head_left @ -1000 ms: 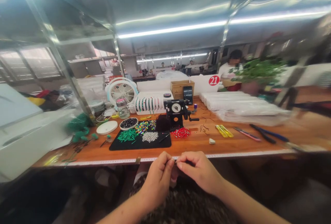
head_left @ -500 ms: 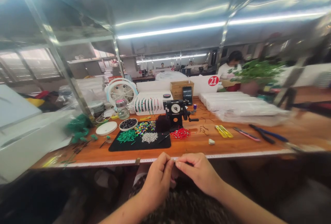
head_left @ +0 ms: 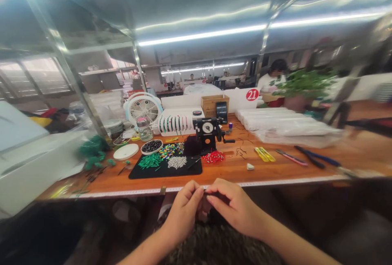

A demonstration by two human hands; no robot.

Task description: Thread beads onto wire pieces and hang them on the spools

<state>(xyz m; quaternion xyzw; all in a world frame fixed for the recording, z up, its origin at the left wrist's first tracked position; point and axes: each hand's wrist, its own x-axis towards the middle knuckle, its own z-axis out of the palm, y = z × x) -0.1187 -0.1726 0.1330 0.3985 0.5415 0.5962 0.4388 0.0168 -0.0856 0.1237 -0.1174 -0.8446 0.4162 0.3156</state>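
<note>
My left hand [head_left: 184,207] and my right hand [head_left: 234,205] meet fingertip to fingertip over my lap, just off the front edge of the workbench. Thumb and forefinger of the left hand are pinched together. The right hand's fingers are curled in a pinch against them. Whatever lies between the tips is too small to make out. Beyond the hands lies a black mat [head_left: 134,174] bearing green tube-like pieces [head_left: 150,161], silvery-white beads [head_left: 177,162] and multicoloured beads [head_left: 168,150]. A pile of red pieces [head_left: 214,157] sits right of the mat.
A black hand-cranked machine [head_left: 208,128] stands behind the mat, beside a rack of white spools [head_left: 176,124]. Pliers [head_left: 309,156], a pink-handled tool [head_left: 290,157] and yellow packets [head_left: 265,154] lie to the right. Plastic-wrapped rolls [head_left: 284,124] and a fan [head_left: 143,110] are farther back.
The right thumb has dropped slightly away from its forefinger, and the right hand has shifted a little left. Both hands stay together at the bench edge. Things on the bench have not moved.
</note>
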